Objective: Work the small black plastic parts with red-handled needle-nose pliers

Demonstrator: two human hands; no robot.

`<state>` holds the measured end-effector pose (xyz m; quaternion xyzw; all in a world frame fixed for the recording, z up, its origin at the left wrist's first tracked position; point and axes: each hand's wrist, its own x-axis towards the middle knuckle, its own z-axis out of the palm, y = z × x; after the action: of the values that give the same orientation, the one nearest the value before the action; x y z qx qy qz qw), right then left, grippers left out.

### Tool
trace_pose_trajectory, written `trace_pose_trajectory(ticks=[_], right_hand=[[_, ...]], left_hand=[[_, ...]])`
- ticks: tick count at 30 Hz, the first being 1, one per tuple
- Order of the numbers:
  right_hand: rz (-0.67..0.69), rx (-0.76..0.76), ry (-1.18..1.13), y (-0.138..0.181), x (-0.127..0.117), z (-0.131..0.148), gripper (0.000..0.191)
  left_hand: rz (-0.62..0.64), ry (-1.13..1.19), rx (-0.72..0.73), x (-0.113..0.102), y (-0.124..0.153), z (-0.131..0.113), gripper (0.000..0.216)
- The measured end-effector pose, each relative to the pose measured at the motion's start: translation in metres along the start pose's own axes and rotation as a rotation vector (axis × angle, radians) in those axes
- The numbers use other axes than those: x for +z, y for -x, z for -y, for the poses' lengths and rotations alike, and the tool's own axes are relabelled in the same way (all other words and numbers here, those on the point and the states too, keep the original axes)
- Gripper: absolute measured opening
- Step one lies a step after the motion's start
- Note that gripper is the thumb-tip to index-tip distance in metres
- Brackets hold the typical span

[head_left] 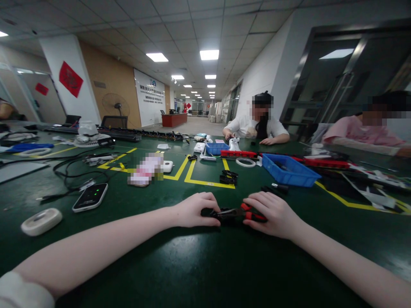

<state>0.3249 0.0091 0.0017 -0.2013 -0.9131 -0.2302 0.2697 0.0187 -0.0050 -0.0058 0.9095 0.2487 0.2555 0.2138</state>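
Note:
My left hand [195, 209] is closed around a small black part [208, 212], pinched between thumb and fingers. The grip covers much of this part, and its exact kind does not show. In my right hand [274, 213] are pliers [253, 216] with red and black handles. Their jaws point left and meet the black part between my hands, just above the green tabletop [192, 265]. Beyond my hands, several black pieces [228, 176] lie by a yellow tape line. A short black cylinder [280, 187] rests past my right hand.
A blue bin [289, 171] stands at right, a smaller blue bin [217, 149] farther back. Left lie a phone [141, 177], a black-faced device [90, 197], a white rounded case [41, 221] and cables [66, 173]. Two people sit across, one with a hand [271, 140] on the table.

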Motion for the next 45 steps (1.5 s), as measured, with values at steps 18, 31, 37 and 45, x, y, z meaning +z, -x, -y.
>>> trace_pose_trajectory(ticks=[18, 31, 37, 45], right_hand=[[-0.002, 0.0, 0.01, -0.0041, 0.0, 0.0025, 0.032], [0.013, 0.024, -0.021, -0.0015, -0.0005, 0.0009, 0.032], [0.007, 0.011, -0.018, -0.0035, -0.0008, 0.0016, 0.031], [0.001, -0.004, -0.009, -0.0058, -0.001, 0.0022, 0.032]], left_hand=[[-0.01, 0.011, 0.046, 0.0005, -0.0018, -0.0005, 0.012], [0.048, -0.078, 0.074, -0.0002, -0.0005, 0.0042, 0.019], [0.04, -0.085, 0.081, 0.0012, -0.0009, 0.0075, 0.019], [0.038, -0.104, 0.069, 0.0007, -0.0011, 0.0047, 0.017]])
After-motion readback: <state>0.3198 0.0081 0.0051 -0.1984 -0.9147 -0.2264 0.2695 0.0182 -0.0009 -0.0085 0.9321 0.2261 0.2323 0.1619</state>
